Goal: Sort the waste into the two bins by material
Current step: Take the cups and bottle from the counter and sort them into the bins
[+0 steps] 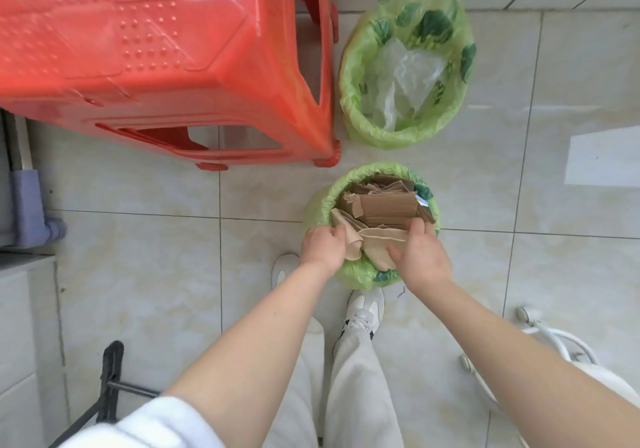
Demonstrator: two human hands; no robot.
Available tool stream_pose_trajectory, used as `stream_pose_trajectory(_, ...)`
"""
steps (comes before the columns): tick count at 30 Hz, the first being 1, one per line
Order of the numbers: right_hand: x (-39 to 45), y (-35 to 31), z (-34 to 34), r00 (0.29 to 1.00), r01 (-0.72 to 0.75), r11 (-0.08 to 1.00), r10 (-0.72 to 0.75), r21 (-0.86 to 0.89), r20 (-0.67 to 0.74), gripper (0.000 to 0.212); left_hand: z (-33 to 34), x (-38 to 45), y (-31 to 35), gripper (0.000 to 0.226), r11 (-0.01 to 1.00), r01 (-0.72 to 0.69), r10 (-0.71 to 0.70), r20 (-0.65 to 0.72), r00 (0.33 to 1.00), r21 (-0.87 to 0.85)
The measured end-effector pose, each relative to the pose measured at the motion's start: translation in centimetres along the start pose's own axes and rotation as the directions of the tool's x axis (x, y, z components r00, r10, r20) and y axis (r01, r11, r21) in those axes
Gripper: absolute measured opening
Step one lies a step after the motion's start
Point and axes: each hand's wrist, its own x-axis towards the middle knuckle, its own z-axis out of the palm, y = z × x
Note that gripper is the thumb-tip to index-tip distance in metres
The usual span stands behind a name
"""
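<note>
Two green-lined bins: near bin (pixel 317 205) holds cardboard (pixel 384 207), far bin (pixel 353 77) holds clear plastic film (pixel 408 73). Left hand (pixel 320 247) and right hand (pixel 417 252) both grip one brown paper piece (pixel 375 240) at near bin rim. One red stool (pixel 156 49) beside bins.

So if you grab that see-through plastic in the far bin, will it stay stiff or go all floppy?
Probably floppy: the clear plastic lies crumpled and folded against the far bin's green liner. It likely weighs very little, since it looks thin enough to see through. It may also feel slippery, as its surface looks glossy.
</note>
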Motion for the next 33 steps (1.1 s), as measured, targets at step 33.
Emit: stream_pose_trajectory(33,-39.5,-24.9,-13.3,0.783,0.620,0.779,-0.621,0.090,-0.021,0.024,-25.8,-41.4,-15.0,0.022,0.826,-0.271,-0.027,-0.516,0.856,-0.493)
